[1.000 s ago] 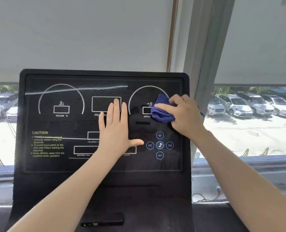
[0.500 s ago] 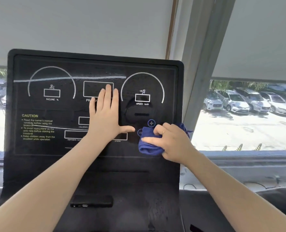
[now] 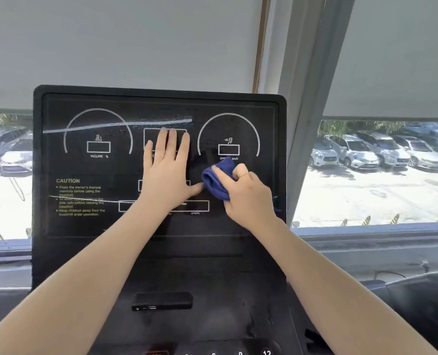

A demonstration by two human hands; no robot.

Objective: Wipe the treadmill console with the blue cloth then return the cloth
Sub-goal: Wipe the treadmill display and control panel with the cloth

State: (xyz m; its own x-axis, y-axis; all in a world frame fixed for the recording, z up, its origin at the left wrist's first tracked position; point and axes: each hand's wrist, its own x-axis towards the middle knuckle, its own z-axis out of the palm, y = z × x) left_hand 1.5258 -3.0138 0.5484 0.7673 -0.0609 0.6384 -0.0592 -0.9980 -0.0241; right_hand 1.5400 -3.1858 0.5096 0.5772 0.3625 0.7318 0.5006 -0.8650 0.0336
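One black flat treadmill console point(image 3: 84, 226). One crumpled dark blue cloth point(image 3: 216, 181). Two bare hands: left hand point(image 3: 165, 172), right hand point(image 3: 248, 198). One thin gold ring point(image 3: 244, 175) on right hand. Two white arc gauges on console: one marked INCLINE point(image 3: 98, 119), one marked SPEED point(image 3: 229, 117). One yellow CAUTION text block point(image 3: 81, 197). One small black rectangular device point(image 3: 162, 301) below panel. Two grey roller blinds point(image 3: 110, 47). Parked cars outside window: several, exact count unclear.

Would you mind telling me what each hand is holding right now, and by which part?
The right hand holds the bunched blue cloth by its right side. The left hand lies flat, holding nothing.
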